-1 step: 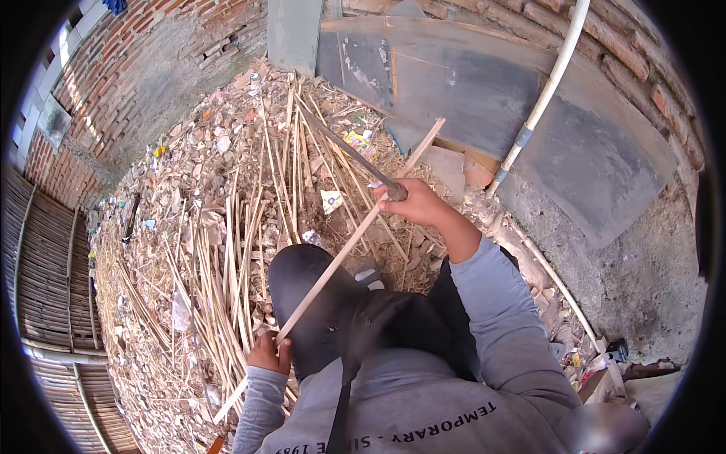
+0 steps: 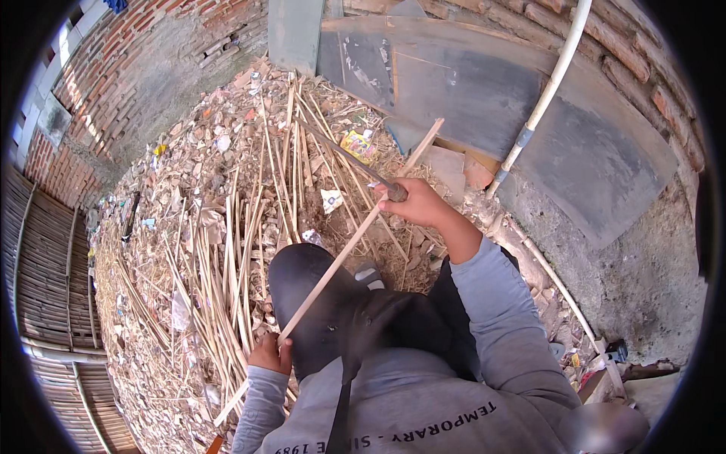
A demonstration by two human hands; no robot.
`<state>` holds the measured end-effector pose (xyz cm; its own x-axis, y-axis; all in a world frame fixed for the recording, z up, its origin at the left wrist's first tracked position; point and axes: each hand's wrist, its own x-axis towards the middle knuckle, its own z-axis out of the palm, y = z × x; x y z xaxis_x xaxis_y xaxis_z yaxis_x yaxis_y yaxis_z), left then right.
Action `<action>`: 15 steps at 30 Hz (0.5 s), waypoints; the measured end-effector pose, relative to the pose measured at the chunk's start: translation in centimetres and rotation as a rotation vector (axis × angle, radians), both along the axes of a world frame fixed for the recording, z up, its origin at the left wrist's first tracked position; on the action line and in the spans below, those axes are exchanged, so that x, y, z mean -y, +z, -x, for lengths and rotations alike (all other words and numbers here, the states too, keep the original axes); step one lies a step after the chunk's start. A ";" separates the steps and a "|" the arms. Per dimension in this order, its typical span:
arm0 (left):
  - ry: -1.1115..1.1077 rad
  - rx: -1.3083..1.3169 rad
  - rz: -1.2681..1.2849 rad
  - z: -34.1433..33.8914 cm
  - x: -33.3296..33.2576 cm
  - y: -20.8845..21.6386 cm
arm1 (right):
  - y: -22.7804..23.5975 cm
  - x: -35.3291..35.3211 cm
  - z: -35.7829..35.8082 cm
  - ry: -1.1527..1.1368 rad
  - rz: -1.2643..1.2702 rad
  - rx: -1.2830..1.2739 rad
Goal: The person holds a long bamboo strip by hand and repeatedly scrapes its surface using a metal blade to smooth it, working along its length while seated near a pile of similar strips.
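Note:
A long pale bamboo strip [image 2: 330, 274] runs slantwise across my lap, its far end rising past my right hand. My left hand [image 2: 270, 354] is closed round its lower part, beside my left knee. My right hand [image 2: 423, 208] grips a long knife [image 2: 349, 157], whose narrow dark blade points away to the far left; most of the handle is hidden in the fingers. The knife's base crosses the strip at that hand, and the thumb lies over it. Whether the blade's edge touches the strip I cannot tell.
Many split bamboo strips [image 2: 231, 280] lie on the rubble-strewn ground to the left and ahead. Dark boards [image 2: 461, 91] lean on the brick wall, with a pale pole [image 2: 548, 98] in front of them. A woven bamboo panel [image 2: 57, 265] stands at far left.
The knife blade has tilted slightly, its far end shifting down and uncovering more of a yellow wrapper. The strip and both hands stay almost in place.

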<state>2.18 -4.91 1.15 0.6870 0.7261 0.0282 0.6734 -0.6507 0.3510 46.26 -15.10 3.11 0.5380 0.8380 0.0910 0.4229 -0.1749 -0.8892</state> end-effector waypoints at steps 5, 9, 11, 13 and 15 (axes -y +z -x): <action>-0.012 -0.055 0.088 0.5 -0.8 -0.9 | 3.2 0.9 2.9 -0.010 0.220 0.575; 0.027 -0.019 0.044 0.7 -0.6 -2.0 | 3.1 1.0 4.0 0.168 0.362 0.590; 0.033 -0.033 0.033 0.3 -0.7 -2.5 | 1.9 1.2 2.1 0.158 0.433 0.511; 0.044 -0.025 0.020 0.0 -0.6 -2.7 | 0.3 1.0 0.2 0.047 0.362 0.454; 0.062 -0.060 0.012 0.2 -0.8 -2.8 | 1.0 0.6 0.4 0.003 0.357 0.451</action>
